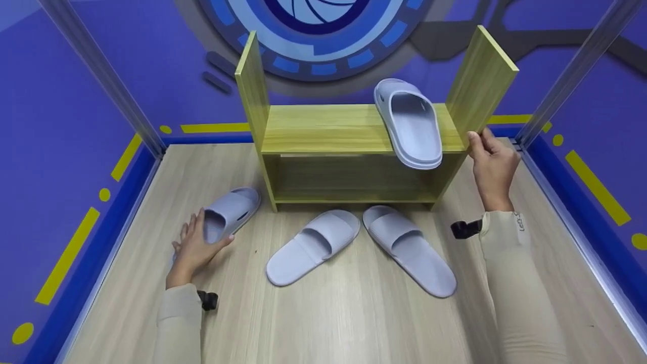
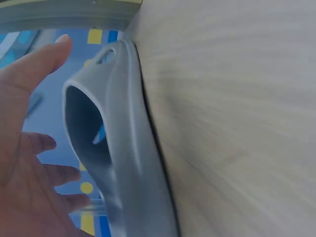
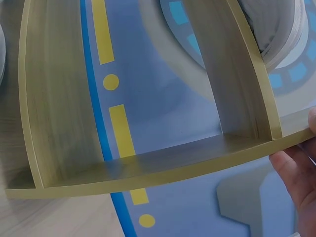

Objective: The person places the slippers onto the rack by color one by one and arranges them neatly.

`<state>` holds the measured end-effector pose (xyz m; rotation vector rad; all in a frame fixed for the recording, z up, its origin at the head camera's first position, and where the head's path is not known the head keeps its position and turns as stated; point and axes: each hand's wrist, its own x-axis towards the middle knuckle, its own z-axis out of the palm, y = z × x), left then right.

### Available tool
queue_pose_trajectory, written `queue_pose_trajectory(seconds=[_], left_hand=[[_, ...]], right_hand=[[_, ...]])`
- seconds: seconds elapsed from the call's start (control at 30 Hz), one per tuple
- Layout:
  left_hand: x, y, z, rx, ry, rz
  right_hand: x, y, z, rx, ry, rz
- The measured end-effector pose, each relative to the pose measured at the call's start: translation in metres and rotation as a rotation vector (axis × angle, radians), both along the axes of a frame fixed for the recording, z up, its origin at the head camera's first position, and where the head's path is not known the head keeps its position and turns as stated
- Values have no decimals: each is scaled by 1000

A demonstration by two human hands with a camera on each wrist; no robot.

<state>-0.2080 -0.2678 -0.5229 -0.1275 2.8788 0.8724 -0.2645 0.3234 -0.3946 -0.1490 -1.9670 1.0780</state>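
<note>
The left hand (image 1: 198, 247) hovers, fingers (image 2: 61, 174) spread loosely, over the leftmost slipper (image 1: 230, 210), which lies beneath them; contact is unclear. The right hand (image 1: 493, 167) pinches the wooden rack's (image 1: 323, 129) right side panel (image 1: 480, 91), near another slipper (image 1: 415, 126) on its upper shelf.

Four slippers (image 1: 417, 126) — one rack (image 1: 323, 129)

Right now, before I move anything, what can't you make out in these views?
Left wrist view: the heel of the pale grey, rounded moulded slipper with a side slot, cut off by the bottom edge.
Head view: part of that slipper, hidden behind the left grip.
Right wrist view: part of the right grip, cut off by the right edge.
</note>
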Motion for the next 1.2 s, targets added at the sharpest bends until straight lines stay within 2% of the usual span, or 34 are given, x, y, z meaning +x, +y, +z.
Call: queue_pose_trajectory(seconds=[0.27, 0.47, 0.87, 1.2], left_hand=[[5, -10, -8, 15, -40, 10], [8, -15, -10, 9, -37, 15], [13, -22, -22, -1, -6, 28], [18, -28, -24, 33, -28, 55]], right_hand=[[2, 1, 1, -8, 6, 29], [2, 0, 1, -25, 12, 60], [1, 3, -1, 29, 2, 21], [2, 0, 1, 6, -9, 44]])
